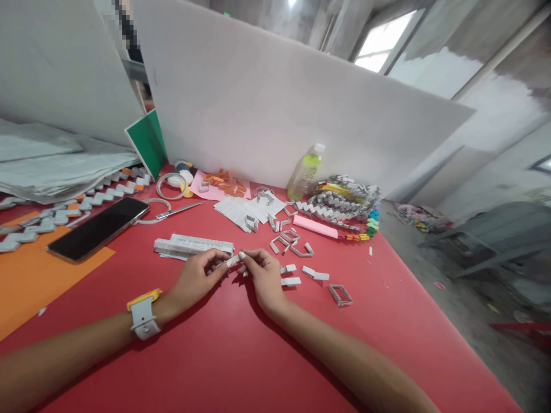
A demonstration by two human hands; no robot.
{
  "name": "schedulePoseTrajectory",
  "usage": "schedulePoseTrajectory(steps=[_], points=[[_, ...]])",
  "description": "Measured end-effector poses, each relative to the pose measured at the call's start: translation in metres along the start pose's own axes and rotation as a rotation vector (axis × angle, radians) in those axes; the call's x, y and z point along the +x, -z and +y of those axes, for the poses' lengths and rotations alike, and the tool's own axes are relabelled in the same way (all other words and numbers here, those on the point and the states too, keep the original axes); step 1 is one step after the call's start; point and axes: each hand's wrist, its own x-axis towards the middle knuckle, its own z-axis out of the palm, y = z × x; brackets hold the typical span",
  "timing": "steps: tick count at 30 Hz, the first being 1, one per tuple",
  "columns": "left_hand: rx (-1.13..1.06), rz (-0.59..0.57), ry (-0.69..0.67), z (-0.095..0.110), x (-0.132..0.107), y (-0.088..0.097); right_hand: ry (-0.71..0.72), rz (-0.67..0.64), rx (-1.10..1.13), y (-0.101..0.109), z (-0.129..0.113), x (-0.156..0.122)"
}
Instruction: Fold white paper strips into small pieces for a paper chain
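Between my two hands is a short folded paper strip (233,261), whitish and narrow. My left hand (199,278) pinches its left end, and my right hand (263,277) pinches the right end between thumb and fingers. Just behind my left hand lies a stack of printed paper strips (189,244). Beside my right hand are several small folded paper pieces (315,273), and a diamond-shaped paper link (340,294) lies farther right. More bent paper links (302,248) are scattered behind that hand.
A phone (100,228) rests on orange paper (64,281) at left, near scissors (179,210) and tape rings (171,186). Behind stand a green-yellow bottle (305,174) and a pile of woven paper chain (344,198). A white board (275,109) borders the red table (241,361).
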Motion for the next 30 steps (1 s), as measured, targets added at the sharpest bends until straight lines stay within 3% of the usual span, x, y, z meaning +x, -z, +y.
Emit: schedulePoseTrajectory(steps=[14, 30], points=[[-0.02, -0.016, -0.04, -0.0035, 0.0005, 0.0001, 0.012, -0.018, -0.029, 0.001, 0.0005, -0.0004], [-0.018, -0.032, 0.064, -0.0013, 0.0012, -0.0003, 0.055, 0.021, -0.104, 0.0036, 0.0059, 0.0008]])
